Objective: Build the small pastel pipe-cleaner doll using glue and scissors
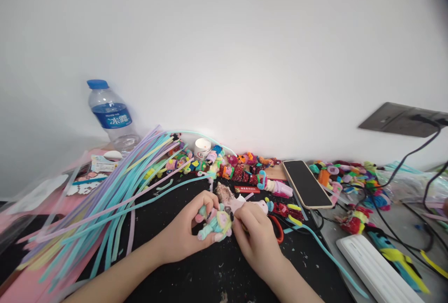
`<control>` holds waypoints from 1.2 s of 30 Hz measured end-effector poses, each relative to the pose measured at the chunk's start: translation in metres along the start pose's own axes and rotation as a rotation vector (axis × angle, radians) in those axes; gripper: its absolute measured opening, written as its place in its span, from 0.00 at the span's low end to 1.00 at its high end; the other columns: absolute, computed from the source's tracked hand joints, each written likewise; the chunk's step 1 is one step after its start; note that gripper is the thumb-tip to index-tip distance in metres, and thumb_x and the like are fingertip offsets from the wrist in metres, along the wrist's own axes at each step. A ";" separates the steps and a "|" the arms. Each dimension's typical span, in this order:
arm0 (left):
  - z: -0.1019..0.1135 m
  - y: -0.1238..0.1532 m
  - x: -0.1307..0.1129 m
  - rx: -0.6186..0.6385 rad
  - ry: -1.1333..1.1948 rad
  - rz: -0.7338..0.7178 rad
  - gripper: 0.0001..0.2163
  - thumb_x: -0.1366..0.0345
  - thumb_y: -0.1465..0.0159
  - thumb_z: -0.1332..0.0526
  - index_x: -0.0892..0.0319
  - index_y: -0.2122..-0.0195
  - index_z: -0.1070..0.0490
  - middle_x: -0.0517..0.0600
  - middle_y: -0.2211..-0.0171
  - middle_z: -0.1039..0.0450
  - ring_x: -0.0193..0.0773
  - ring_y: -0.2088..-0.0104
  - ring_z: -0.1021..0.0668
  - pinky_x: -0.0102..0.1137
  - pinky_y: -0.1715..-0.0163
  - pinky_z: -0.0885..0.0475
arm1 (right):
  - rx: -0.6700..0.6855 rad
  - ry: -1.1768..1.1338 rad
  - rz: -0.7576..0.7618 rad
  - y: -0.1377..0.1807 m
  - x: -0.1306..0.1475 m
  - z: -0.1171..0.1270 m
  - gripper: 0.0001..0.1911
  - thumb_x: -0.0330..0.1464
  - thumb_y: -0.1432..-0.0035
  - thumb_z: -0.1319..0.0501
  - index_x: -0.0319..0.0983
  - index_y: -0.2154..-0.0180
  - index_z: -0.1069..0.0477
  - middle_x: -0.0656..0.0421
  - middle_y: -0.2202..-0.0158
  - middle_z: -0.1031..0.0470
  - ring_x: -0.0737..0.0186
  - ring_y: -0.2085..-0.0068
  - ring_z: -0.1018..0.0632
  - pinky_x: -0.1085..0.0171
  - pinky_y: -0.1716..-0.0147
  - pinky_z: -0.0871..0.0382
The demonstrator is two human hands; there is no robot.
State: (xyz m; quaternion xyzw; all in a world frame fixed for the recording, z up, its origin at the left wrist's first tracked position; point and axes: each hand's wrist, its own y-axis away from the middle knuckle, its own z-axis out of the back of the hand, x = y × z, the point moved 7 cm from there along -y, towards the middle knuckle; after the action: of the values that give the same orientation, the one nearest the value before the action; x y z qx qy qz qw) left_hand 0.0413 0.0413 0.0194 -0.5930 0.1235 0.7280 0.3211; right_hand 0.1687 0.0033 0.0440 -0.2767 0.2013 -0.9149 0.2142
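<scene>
My left hand (191,228) is closed around a small pipe-cleaner doll (215,223) in pale turquoise, pink and yellow. The doll lies tilted, held between thumb and fingers over the black mat (196,275). My right hand (257,233) is closed at the doll's right side, its thumb and forefinger pinched together by the doll's edge. Whatever is between those fingertips is hidden. Just behind the hands lies a pale pink object (259,206), partly covered by my right hand. An orange-red looped handle (279,229) shows beside that hand.
Long pastel pipe cleaners (136,186) spread across the left side. Several colourful pipe-cleaner figures (245,172) line the wall, near a paper cup (202,148). A bottle (110,112) stands at back left. Rightward are a phone (308,184), a white power strip-like block (376,270) and black cables (395,179).
</scene>
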 end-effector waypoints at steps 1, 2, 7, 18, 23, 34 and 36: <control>0.000 0.000 0.000 -0.005 -0.025 0.002 0.12 0.69 0.45 0.39 0.55 0.66 0.45 0.50 0.58 0.39 0.38 0.60 0.33 0.32 0.62 0.35 | -0.002 -0.001 -0.009 0.000 -0.001 0.000 0.10 0.26 0.38 0.50 0.39 0.72 0.41 0.60 0.74 0.38 0.63 0.72 0.36 0.65 0.73 0.43; 0.001 0.000 0.000 -0.007 -0.044 0.001 0.12 0.69 0.45 0.39 0.54 0.65 0.44 0.51 0.56 0.39 0.39 0.58 0.33 0.32 0.61 0.35 | -0.003 -0.002 -0.014 0.001 -0.001 0.000 0.10 0.26 0.38 0.50 0.39 0.72 0.41 0.60 0.74 0.38 0.63 0.72 0.36 0.65 0.72 0.43; 0.003 0.001 -0.004 -0.019 -0.081 -0.019 0.14 0.74 0.47 0.39 0.54 0.64 0.42 0.53 0.50 0.41 0.42 0.52 0.33 0.35 0.55 0.36 | -0.017 -0.010 -0.014 0.002 0.000 0.001 0.09 0.25 0.38 0.50 0.40 0.71 0.41 0.60 0.74 0.38 0.63 0.71 0.35 0.65 0.72 0.42; 0.000 0.002 -0.004 0.028 -0.099 0.019 0.14 0.74 0.48 0.41 0.55 0.64 0.44 0.51 0.52 0.39 0.41 0.56 0.32 0.33 0.59 0.37 | 0.001 -0.014 0.009 0.002 0.004 -0.002 0.09 0.25 0.38 0.50 0.39 0.71 0.40 0.60 0.73 0.38 0.62 0.71 0.36 0.65 0.72 0.43; -0.001 0.002 0.001 0.032 -0.083 0.052 0.13 0.74 0.47 0.39 0.55 0.65 0.43 0.49 0.54 0.38 0.40 0.55 0.32 0.32 0.59 0.37 | 0.007 -0.023 0.011 0.002 0.004 -0.003 0.09 0.26 0.38 0.50 0.39 0.71 0.39 0.59 0.73 0.37 0.63 0.71 0.35 0.64 0.72 0.43; 0.000 0.001 0.000 0.007 -0.098 0.038 0.14 0.74 0.47 0.39 0.55 0.71 0.48 0.48 0.60 0.35 0.36 0.64 0.33 0.31 0.64 0.37 | 0.039 -0.048 0.019 0.001 0.004 -0.003 0.10 0.26 0.37 0.50 0.39 0.71 0.38 0.58 0.74 0.36 0.62 0.71 0.35 0.64 0.72 0.42; 0.002 0.001 0.000 -0.011 -0.125 0.034 0.15 0.75 0.48 0.40 0.55 0.72 0.48 0.47 0.61 0.35 0.35 0.66 0.34 0.30 0.66 0.38 | 0.033 -0.048 0.015 0.001 0.004 -0.002 0.10 0.26 0.38 0.50 0.39 0.71 0.39 0.58 0.74 0.36 0.62 0.71 0.35 0.64 0.72 0.43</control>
State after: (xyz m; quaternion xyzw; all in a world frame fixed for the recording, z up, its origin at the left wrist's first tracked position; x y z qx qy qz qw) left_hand 0.0398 0.0416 0.0199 -0.5460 0.1091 0.7696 0.3126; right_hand 0.1648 0.0010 0.0443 -0.2934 0.1829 -0.9096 0.2306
